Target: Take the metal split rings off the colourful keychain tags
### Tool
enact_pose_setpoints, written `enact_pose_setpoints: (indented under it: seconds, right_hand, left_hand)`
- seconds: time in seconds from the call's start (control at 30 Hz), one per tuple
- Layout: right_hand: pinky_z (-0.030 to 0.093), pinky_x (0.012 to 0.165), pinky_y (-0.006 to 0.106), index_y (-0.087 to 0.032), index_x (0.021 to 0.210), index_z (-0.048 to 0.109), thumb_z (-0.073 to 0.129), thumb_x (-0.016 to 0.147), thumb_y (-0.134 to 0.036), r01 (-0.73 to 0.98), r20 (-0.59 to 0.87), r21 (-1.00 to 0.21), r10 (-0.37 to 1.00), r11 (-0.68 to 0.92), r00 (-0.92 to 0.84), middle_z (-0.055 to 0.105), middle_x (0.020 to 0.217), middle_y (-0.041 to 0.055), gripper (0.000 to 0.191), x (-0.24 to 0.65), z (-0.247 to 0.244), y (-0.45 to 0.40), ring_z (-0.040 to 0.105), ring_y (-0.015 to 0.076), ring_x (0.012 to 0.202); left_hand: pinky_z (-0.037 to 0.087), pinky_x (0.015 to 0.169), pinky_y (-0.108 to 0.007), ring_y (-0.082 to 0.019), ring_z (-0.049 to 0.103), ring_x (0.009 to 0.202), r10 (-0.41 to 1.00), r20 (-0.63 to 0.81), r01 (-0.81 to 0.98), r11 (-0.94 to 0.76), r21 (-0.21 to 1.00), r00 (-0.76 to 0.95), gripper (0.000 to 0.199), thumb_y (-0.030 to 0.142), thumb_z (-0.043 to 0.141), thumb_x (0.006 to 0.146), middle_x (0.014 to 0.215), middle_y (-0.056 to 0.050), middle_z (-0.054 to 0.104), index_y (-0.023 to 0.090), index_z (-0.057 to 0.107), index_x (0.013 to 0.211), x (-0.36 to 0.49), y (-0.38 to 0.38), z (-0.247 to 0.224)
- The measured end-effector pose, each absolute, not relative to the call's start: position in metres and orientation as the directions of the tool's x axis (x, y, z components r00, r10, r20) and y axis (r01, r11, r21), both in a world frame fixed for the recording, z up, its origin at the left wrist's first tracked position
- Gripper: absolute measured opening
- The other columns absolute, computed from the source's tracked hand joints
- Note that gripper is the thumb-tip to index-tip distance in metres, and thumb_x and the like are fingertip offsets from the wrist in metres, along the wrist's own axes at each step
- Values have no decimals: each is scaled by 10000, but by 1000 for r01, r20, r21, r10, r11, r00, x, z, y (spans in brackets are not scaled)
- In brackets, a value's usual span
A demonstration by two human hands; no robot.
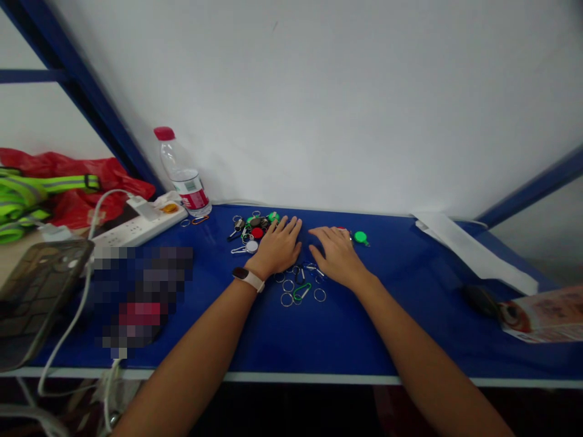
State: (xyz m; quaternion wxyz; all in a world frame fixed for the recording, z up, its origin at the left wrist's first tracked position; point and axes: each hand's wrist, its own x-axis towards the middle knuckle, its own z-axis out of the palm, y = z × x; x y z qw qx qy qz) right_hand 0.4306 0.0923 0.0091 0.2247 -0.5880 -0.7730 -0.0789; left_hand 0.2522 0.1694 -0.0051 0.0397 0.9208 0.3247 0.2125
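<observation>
My left hand (277,246) lies with fingers stretched out at the right side of a pile of round badge reels in black, red, green and white, among them a red reel (257,233). A pale-strapped band (248,278) is on that wrist. My right hand (337,254) has its fingers apart and rests beside a green reel (360,237); part of a red reel (341,229) shows behind its fingers. Between and below both hands are several metal split rings (319,295) and a green carabiner (302,292). What lies beneath the palms is hidden.
A water bottle (184,176) with a red cap stands at the back left, near an orange carabiner (200,220). Further left are a white power strip (132,230), a phone (43,291) and cables. White paper (478,252) and a dark mouse-like object (480,301) are at right.
</observation>
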Motion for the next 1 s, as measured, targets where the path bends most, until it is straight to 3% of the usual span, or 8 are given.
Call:
enact_pose_setpoints:
  seconds: [0.13, 0.3, 0.37, 0.47, 0.57, 0.73, 0.83, 1.0]
  right_hand:
    - [378, 956, 492, -173, 1242, 631, 508, 969, -234, 950, 447, -166, 879, 265, -167, 701, 1219, 133, 306, 435, 9, 93, 584, 342, 1101]
    - [371, 981, 503, -178, 1253, 634, 552, 947, -228, 938, 409, -168, 887, 304, -214, 691, 1266, 117, 320, 440, 8, 93, 580, 337, 1119]
    - [366, 995, 509, -186, 1266, 629, 557, 950, -233, 930, 401, -167, 884, 329, -240, 681, 1289, 114, 327, 440, 7, 93, 575, 334, 1129]
    - [375, 992, 510, -201, 1269, 628, 556, 954, -232, 917, 402, -182, 878, 354, -259, 675, 1303, 113, 325, 440, 6, 93, 569, 333, 1138]
    - [398, 964, 504, -193, 1236, 644, 584, 949, -242, 902, 358, -212, 888, 377, -287, 698, 1252, 117, 297, 440, 5, 93, 574, 332, 1126]
    - [404, 943, 489, -218, 1216, 655, 589, 964, -244, 878, 317, -235, 887, 416, -335, 690, 1257, 113, 262, 443, 0, 95, 573, 314, 1121]
    - [401, 937, 464, -218, 1082, 681, 578, 977, -244, 872, 333, -248, 882, 423, -333, 712, 1150, 97, 149, 445, 0, 96, 573, 292, 1078]
    - [398, 891, 431, -205, 940, 645, 502, 1012, -254, 869, 396, -300, 880, 393, -262, 714, 970, 87, 167, 444, 5, 97, 571, 269, 946]
  left_hand:
    - [414, 1114, -487, -330, 540, 1283, 595, 394, 542, -803, 247, 701, 506, 257, 544, 937, 1362, -218, 569, 63, 511, 1403, 250, 168, -1]
    - [467, 1034, -521, -321, 587, 1157, 593, 381, 530, -805, 266, 710, 390, 310, 602, 934, 1228, -181, 624, 100, 623, 1263, 249, 169, 1]
    - [483, 1034, -476, -269, 609, 1121, 557, 375, 443, -826, 350, 741, 287, 222, 594, 929, 1175, -138, 653, 135, 653, 1197, 250, 169, 1]
    - [498, 1037, -409, -212, 620, 1126, 505, 399, 288, -823, 489, 765, 303, 116, 583, 901, 1193, -103, 660, 172, 638, 1194, 248, 166, 2]
    - [519, 1000, -408, -207, 635, 1084, 514, 395, 256, -799, 544, 761, 298, 96, 605, 873, 1160, -90, 669, 185, 627, 1156, 244, 163, 4]
    - [551, 911, -388, -203, 637, 1008, 549, 398, 273, -777, 568, 735, 373, 101, 646, 811, 1162, -84, 631, 197, 564, 1162, 241, 163, 4]
    - [551, 896, -396, -215, 633, 1012, 576, 390, 311, -768, 560, 719, 462, 122, 672, 790, 1223, -114, 604, 183, 535, 1228, 241, 164, 3]
    - [533, 854, -387, -214, 634, 928, 560, 324, 335, -770, 543, 763, 331, 194, 673, 842, 1051, -92, 661, 162, 615, 1165, 243, 162, 4]
